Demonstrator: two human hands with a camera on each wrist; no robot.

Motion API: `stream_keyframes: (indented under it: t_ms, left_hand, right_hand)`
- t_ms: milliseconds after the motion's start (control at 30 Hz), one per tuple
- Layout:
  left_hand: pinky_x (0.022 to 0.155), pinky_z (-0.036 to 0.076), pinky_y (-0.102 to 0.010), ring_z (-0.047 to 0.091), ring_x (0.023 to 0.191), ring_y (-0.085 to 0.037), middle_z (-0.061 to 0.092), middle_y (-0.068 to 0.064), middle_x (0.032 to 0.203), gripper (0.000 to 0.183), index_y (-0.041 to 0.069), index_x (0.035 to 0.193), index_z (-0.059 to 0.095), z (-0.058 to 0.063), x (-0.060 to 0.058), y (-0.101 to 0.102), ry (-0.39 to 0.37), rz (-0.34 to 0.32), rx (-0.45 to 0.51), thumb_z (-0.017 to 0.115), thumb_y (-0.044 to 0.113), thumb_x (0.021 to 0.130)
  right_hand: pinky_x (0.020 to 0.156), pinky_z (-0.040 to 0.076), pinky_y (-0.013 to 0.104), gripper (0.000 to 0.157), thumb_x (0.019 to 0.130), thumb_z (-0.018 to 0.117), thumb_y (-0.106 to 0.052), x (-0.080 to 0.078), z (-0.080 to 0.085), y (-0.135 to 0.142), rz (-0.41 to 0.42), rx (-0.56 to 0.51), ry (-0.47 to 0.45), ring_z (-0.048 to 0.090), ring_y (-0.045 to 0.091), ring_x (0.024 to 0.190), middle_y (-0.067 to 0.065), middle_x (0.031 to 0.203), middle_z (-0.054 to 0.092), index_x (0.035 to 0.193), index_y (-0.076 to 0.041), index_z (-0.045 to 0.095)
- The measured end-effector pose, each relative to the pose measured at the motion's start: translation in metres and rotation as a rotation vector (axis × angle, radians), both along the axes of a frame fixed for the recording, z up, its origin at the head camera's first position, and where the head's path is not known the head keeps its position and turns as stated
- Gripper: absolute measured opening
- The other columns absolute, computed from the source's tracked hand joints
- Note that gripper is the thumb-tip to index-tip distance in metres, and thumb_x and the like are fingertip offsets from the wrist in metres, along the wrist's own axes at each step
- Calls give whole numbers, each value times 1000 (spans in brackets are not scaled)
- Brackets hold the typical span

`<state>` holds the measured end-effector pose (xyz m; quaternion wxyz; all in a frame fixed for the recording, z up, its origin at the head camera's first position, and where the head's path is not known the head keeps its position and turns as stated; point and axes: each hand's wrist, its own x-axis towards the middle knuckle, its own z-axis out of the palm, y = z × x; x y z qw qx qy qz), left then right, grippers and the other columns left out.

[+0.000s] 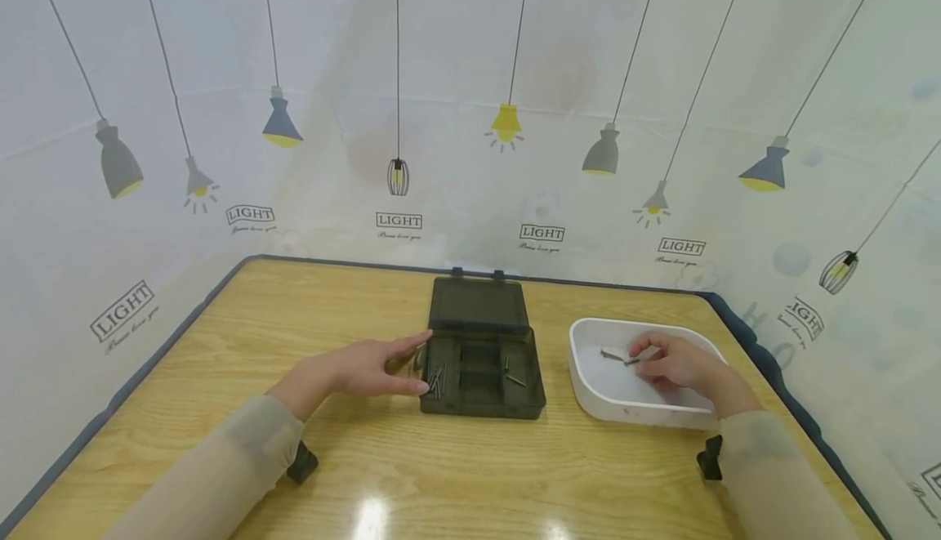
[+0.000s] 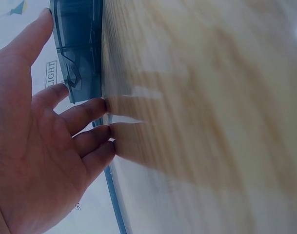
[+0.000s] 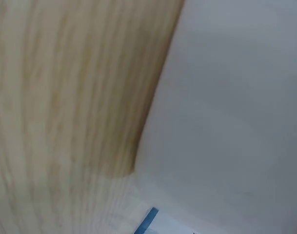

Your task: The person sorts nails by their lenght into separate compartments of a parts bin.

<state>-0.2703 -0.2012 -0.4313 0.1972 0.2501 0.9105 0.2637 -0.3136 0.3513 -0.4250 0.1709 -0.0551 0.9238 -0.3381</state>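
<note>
The left hand is spread, thumb and fingers apart and gripping nothing; its fingertips reach the near side of a dark plastic box, just to that hand's right. In the left wrist view the thumb tip meets the box's edge, and the lower fingers lie against the table. The box's lid is swung back, ahead of the left hand. In the compartment closest to this hand lies a bunch of thin metal pins; in the compartment farthest from it, toward the right hand, lie a couple of short pins.

The right hand is inside a white tray, well to the right of the box. Its fingers are curled, with thumb and finger pinching a small metal piece at the tips. Another small piece lies on the tray floor, just left of those fingertips. The right wrist view shows the tray's outer side and the table, without the fingers.
</note>
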Motion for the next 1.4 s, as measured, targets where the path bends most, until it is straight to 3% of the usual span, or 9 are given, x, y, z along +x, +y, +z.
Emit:
stream_keyframes:
  t_ms: [667, 933, 1400]
  left_hand:
    - [133, 32, -61, 39, 163, -41, 32, -8, 181, 102, 33, 178, 15, 0, 0, 2, 5, -5, 0, 64, 75, 100]
    - [132, 34, -62, 39, 163, -38, 34, -8, 180, 102, 34, 179, 13, -2, -2, 0, 14, -11, 0, 63, 76, 100]
    - [131, 35, -62, 42, 162, -38, 34, -7, 180, 102, 37, 178, 14, -6, -6, -1, 15, -12, 2, 64, 78, 99]
  right_hand:
    - [78, 52, 32, 15, 105, 74, -18, -6, -9, 0, 17, 71, 15, 60, 24, 94, 12, 114, 65, 114, -7, 68]
    - [76, 50, 32, 15, 105, 75, -20, -7, -9, -3, -1, 110, 10, 60, 22, 90, 5, 101, 66, 112, -9, 69]
    - [78, 48, 32, 13, 106, 75, -21, -6, -5, -4, 38, 157, 33, 60, 22, 91, 6, 102, 66, 109, -10, 68]
